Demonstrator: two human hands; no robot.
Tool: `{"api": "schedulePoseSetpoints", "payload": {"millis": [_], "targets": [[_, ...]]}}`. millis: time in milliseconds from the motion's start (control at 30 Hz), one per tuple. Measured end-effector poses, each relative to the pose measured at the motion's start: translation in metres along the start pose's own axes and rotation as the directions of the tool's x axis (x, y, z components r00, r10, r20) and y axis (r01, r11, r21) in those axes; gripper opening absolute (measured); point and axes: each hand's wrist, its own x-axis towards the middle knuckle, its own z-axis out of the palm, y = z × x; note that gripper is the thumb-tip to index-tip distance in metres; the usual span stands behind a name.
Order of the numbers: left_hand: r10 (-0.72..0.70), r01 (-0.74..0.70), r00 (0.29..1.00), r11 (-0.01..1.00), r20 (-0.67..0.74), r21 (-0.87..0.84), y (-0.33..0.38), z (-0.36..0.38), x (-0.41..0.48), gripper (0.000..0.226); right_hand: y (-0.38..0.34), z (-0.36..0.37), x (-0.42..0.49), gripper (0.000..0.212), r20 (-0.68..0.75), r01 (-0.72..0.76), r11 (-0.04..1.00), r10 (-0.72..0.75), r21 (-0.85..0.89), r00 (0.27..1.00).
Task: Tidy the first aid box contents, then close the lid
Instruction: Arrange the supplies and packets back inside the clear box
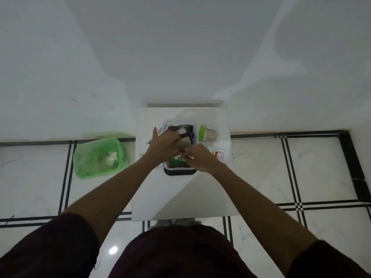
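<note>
A person stands at a small white square table (200, 197) set against a white wall, seen from above with both bare arms reaching forward. In the middle of the table sits a clear rectangular plastic first aid box with a dark base (180, 171), open and full of small items too blurred to identify, among them something green. The left hand (164, 146) is over the box with thumb and fingers wrapped around a beige roll of bandage (184, 141). The right hand (197, 157) is just beside it over the box's near right side, fingers drawn together in a pinch on something small and pale that cannot be made out. To the right of the box lies a green-capped clear tub of wooden sticks (207, 133) on its side, and nearer, a clear packet with red and yellow pieces (217, 153). On the tiled floor left of the table stands a green plastic bin lined with a bag (98, 157), holding white scraps.
</note>
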Motion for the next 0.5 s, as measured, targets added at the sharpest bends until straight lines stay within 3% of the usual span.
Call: {"api": "schedulePoseSetpoints", "payload": {"millis": [67, 133, 233, 300, 400, 500], "targets": [[0.033, -0.038, 0.997, 0.997, 0.074, 0.074, 0.003, 0.007, 0.000, 0.025, 0.007, -0.012, -0.012, 0.018, -0.175, -0.038, 0.987, 0.066, 0.156, 0.982], [0.030, -0.043, 0.995, 0.990, 0.096, 0.133, -0.002, 0.015, 0.001, 0.024, 0.019, -0.024, -0.018, 0.019, -0.367, -0.081, 0.970, 0.164, 0.231, 0.916], [0.001, -0.016, 0.996, 0.987, 0.094, 0.161, -0.014, 0.024, 0.000, 0.024, 0.045, -0.036, -0.012, 0.023, -0.508, -0.147, 0.954, 0.266, 0.263, 0.820], [-0.017, -0.001, 0.994, 0.987, 0.109, 0.161, -0.017, 0.025, -0.002, 0.024, 0.060, -0.041, -0.001, 0.032, -0.468, -0.224, 0.956, 0.288, 0.190, 0.835], [0.007, -0.019, 0.997, 0.989, 0.080, 0.147, -0.014, 0.025, -0.004, 0.025, 0.071, -0.043, 0.016, 0.053, -0.300, -0.310, 0.949, 0.313, 0.059, 0.901], [-0.005, 0.004, 0.999, 0.999, -0.031, -0.032, -0.016, 0.029, -0.011, 0.024, 0.073, -0.040, 0.031, 0.054, -0.227, -0.305, 0.949, 0.281, -0.080, 0.933]]}}
